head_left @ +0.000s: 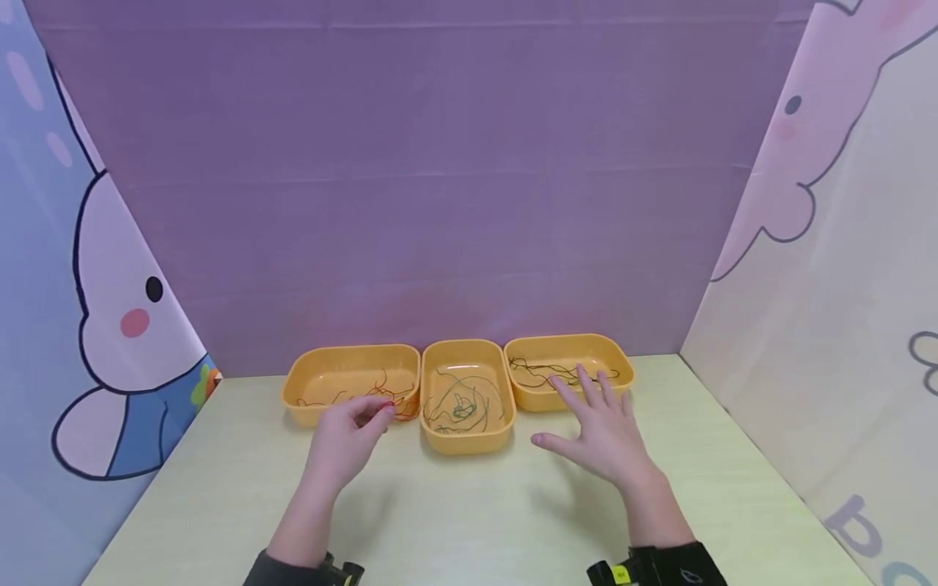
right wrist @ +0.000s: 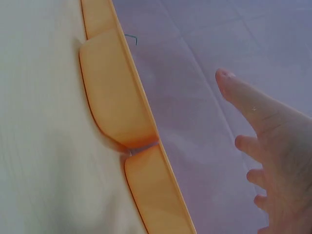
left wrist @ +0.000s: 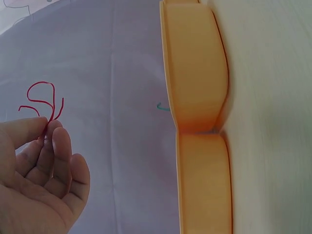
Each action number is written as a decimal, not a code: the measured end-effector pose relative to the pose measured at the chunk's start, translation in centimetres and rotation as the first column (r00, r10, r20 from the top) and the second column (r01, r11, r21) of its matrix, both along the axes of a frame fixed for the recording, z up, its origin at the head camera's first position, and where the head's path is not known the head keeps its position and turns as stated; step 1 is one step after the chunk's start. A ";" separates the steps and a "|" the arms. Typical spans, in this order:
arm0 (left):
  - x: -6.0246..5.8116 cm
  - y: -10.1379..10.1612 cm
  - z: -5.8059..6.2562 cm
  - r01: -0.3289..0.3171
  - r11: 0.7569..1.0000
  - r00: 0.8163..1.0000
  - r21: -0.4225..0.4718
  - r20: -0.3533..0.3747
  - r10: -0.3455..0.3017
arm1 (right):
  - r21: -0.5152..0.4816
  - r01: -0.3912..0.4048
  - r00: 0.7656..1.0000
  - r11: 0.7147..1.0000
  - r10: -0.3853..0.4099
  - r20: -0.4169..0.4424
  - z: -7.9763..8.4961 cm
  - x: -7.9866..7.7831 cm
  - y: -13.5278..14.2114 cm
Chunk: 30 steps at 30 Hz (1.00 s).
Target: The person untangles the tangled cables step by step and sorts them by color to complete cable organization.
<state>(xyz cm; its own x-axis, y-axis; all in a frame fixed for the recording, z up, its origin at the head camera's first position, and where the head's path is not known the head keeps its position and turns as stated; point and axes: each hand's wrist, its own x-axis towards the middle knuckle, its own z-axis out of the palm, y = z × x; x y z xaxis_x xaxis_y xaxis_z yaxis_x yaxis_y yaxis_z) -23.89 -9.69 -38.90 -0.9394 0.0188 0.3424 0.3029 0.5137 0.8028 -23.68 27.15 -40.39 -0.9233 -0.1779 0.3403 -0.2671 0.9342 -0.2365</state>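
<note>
My left hand pinches a thin red wire between thumb and fingertips, its loops and ends sticking out past them. It is in front of the left yellow tray, where more red wires lie tangled. Fingers spread and holding nothing, my right hand is over the near side of the right yellow tray, overlapping it in the head view. Dark wires lie in that tray. Between them, the middle yellow tray contains green wires.
The three trays stand side by side at the back of a pale table, against a purple backdrop. One green wire end pokes above the middle tray's rim. Printed cartoon panels flank the table.
</note>
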 end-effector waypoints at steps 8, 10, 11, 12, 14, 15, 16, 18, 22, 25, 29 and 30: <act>-0.3 -2.4 -0.6 -0.056 0.998 0.998 -0.023 0.038 0.057 | 0.040 0.061 0.996 0.997 -0.063 0.060 -0.6 0.2 1.8; -0.4 -2.8 -0.6 -0.061 0.998 0.997 -0.024 0.040 0.062 | 0.034 0.056 0.996 0.998 -0.058 0.061 -0.6 0.1 1.8; -0.5 -3.0 -0.6 -0.064 0.998 0.997 -0.025 0.035 0.065 | 0.031 0.052 0.997 0.998 -0.054 0.059 -0.6 0.1 1.8; -0.7 -3.1 -0.6 -0.066 0.997 0.997 -0.029 0.038 0.067 | 0.028 0.049 0.997 0.998 -0.050 0.058 -0.5 0.0 1.7; -1.2 -3.4 -0.4 -0.072 0.996 0.997 -0.055 0.029 0.074 | 0.025 0.044 0.998 0.999 -0.045 0.052 -0.4 0.0 1.6; -1.6 -3.5 -0.3 -0.076 0.994 0.997 -0.072 0.027 0.078 | 0.023 0.043 0.998 0.999 -0.044 0.050 -0.3 0.0 1.6; -2.0 -3.7 -0.1 -0.079 0.993 0.996 -0.090 0.023 0.082 | 0.020 0.042 0.998 0.999 -0.043 0.051 -0.3 -0.1 1.5; -2.9 -4.1 0.3 -0.084 0.989 0.996 -0.123 0.021 0.087 | 0.019 0.041 0.997 0.999 -0.042 0.058 -0.3 -0.1 1.4; -5.1 -4.8 1.2 -0.105 0.978 0.994 -0.182 -0.013 0.104 | 0.018 0.038 0.996 0.999 -0.039 0.077 -0.4 -0.2 1.3; -6.8 -5.1 1.9 -0.117 0.971 0.993 -0.208 -0.020 0.116 | 0.016 0.039 0.996 0.999 -0.040 0.079 -0.5 -0.3 1.4; -8.8 -5.4 2.3 -0.127 0.964 0.988 -0.236 0.054 0.143 | -0.001 0.028 0.997 1.000 -0.028 0.074 -0.7 -0.4 1.4; -9.2 -5.5 2.2 -0.126 0.962 0.985 -0.244 0.083 0.150 | -0.003 0.024 0.997 1.000 -0.024 0.076 -0.7 -0.4 1.4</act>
